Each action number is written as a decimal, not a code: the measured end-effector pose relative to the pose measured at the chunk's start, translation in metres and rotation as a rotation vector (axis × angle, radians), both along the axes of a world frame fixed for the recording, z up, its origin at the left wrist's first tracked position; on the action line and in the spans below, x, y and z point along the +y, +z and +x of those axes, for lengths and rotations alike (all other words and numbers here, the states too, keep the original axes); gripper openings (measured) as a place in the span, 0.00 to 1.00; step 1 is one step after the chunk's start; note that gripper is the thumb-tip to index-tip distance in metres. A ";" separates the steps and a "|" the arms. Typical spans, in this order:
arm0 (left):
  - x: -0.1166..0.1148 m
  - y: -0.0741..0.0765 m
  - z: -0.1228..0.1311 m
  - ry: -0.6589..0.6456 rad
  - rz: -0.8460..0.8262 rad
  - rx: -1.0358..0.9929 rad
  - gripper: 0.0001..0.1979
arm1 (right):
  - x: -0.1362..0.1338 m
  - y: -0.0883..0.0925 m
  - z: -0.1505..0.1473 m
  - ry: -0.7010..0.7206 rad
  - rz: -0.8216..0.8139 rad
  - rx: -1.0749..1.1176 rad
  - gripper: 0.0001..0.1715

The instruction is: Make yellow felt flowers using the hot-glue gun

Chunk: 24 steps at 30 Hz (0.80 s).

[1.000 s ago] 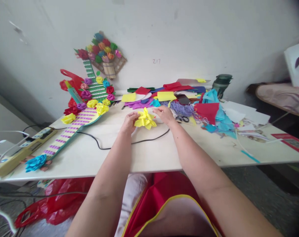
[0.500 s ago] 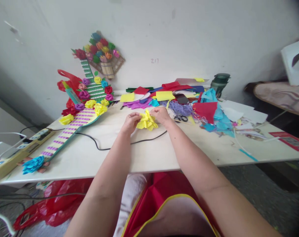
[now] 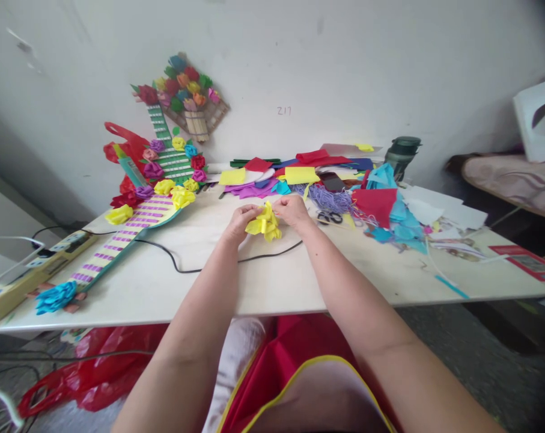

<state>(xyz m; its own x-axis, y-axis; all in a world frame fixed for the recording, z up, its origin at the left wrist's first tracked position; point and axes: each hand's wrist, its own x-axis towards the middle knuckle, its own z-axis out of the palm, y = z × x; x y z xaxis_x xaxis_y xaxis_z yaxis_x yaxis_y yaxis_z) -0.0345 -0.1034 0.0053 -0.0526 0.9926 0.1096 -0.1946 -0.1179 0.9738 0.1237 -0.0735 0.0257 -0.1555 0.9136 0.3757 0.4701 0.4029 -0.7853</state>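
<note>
A ruffled yellow paper flower (image 3: 265,225) is held above the middle of the table between my two hands. My left hand (image 3: 245,220) grips it from the left, fingers closed on its edge. On the other side my right hand (image 3: 292,210) pinches the flower's upper right petals between thumb and fingertips. Just right of that hand lie black scissors (image 3: 329,217). A black cable (image 3: 272,255) runs across the table beneath the flower.
Left stands a guitar-shaped craft (image 3: 114,240) trimmed with paper flowers, beside a power strip (image 3: 51,264). Coloured paper sheets (image 3: 301,175), purple shredded strips (image 3: 328,198) and a dark green bottle (image 3: 402,155) line the back. A red plastic bag (image 3: 101,373) lies below the table.
The yellow flower has turned and tipped slightly left between my fingers. My left hand has shifted a little over its edge; both hands keep their hold.
</note>
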 end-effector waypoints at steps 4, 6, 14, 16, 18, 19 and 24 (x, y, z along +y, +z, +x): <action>0.002 -0.001 -0.003 -0.004 0.014 -0.011 0.10 | -0.001 -0.001 -0.001 -0.034 0.025 -0.057 0.09; 0.003 -0.002 -0.004 -0.003 0.004 -0.024 0.08 | -0.001 -0.001 -0.001 -0.045 0.029 -0.072 0.09; 0.002 -0.003 -0.004 -0.029 -0.035 -0.052 0.13 | -0.002 -0.001 -0.002 -0.069 0.049 -0.114 0.09; 0.002 -0.003 -0.004 -0.031 -0.030 -0.014 0.15 | -0.003 -0.001 -0.003 -0.070 0.058 -0.134 0.10; 0.002 -0.004 -0.005 -0.031 -0.031 0.036 0.15 | -0.004 0.000 -0.004 -0.059 0.063 -0.147 0.10; 0.002 -0.004 -0.005 -0.032 -0.035 0.059 0.15 | -0.005 0.001 -0.004 -0.052 0.063 -0.150 0.10; 0.003 -0.004 -0.004 -0.008 -0.040 0.099 0.12 | -0.006 0.001 -0.005 -0.037 0.046 -0.158 0.09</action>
<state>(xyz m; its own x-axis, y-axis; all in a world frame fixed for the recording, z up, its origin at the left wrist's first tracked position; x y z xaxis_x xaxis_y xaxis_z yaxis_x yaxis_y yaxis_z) -0.0385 -0.1007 0.0011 -0.0354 0.9966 0.0741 -0.0976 -0.0773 0.9922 0.1185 -0.0792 0.0268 -0.1826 0.9020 0.3912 0.6013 0.4173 -0.6814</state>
